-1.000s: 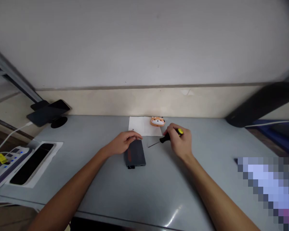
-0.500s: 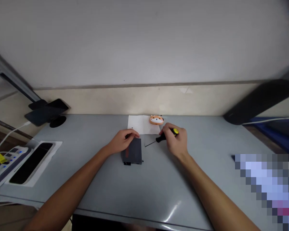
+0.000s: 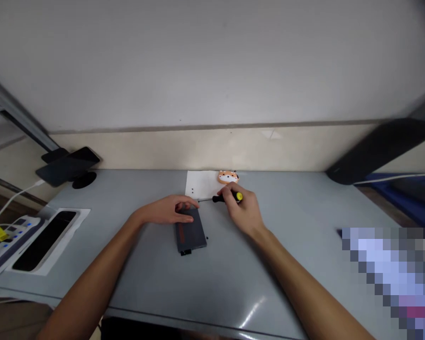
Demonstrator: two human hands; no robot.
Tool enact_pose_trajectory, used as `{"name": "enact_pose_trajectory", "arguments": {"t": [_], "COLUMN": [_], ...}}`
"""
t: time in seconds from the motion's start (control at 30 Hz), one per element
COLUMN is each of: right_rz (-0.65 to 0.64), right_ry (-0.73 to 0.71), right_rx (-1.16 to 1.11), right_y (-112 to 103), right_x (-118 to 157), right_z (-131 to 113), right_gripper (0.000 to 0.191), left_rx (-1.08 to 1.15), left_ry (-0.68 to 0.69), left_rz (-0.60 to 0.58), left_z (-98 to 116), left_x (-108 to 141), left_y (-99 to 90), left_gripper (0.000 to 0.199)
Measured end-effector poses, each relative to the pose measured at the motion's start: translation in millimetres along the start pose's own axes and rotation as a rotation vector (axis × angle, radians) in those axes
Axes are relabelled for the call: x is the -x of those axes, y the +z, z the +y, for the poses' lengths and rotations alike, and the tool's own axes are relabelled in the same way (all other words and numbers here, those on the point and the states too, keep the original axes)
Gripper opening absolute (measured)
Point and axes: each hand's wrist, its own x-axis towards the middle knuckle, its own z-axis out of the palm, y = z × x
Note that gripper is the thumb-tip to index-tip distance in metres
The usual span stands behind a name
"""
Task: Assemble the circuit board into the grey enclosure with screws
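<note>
A dark grey flat box (image 3: pixel 193 231) with a reddish stripe lies on the grey table (image 3: pixel 233 278), a small black piece (image 3: pixel 186 252) at its near edge. Over its far left part rests my left hand (image 3: pixel 170 210), thumb on top and fingers apart, curving past the far edge. My right hand (image 3: pixel 244 208) is closed around a black and yellow screwdriver (image 3: pixel 217 199), whose thin shaft points left toward my left fingertips. Behind the box is a white paper (image 3: pixel 200 182) with tiny dark specks. One small dark screw (image 3: pixel 207 238) sits right of the box.
An orange and white animal-faced case (image 3: pixel 228 177) stands at the paper's back right. On the left are a phone on a stand (image 3: pixel 71 165), another phone (image 3: pixel 44 241) and a power strip (image 3: pixel 12 241). A black cylinder (image 3: pixel 368 156) stands at the back right.
My right hand has moved left with the screwdriver, its tip now near my left fingers. My left hand has shifted left and spread, and the box is tilted and slightly nearer.
</note>
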Motion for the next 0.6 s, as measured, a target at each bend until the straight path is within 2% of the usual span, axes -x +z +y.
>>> {"name": "enact_pose_trajectory", "arguments": {"t": [0.2, 0.33, 0.43, 0.6], "right_rz": [0.047, -0.071, -0.155, -0.145], "right_ry": [0.029, 0.024, 0.04, 0.044], "right_rx": [-0.036, -0.159, -0.167, -0.096], "right_y": [-13.3, -19.6, -16.1, -7.0], "right_x": [-0.1, 1.1, 3.1, 4.9], "right_z": [-4.8, -12.3, -15.0, -14.3], "right_gripper": [0.028, 0.032, 0.033, 0.029], "left_rx": [0.016, 0.025, 0.049, 0.009], "left_ry": [0.0, -0.004, 0.001, 0.017], "left_rz": [-0.066, -0.07, -0.07, -0.114], "left_z": [2.1, 2.4, 2.0, 2.5], "left_x": [2.0, 1.2, 1.6, 8.0], "left_y": [-3.5, -3.1, -3.6, -9.1], "left_gripper": [0.045, 0.043, 0.044, 0.063]}}
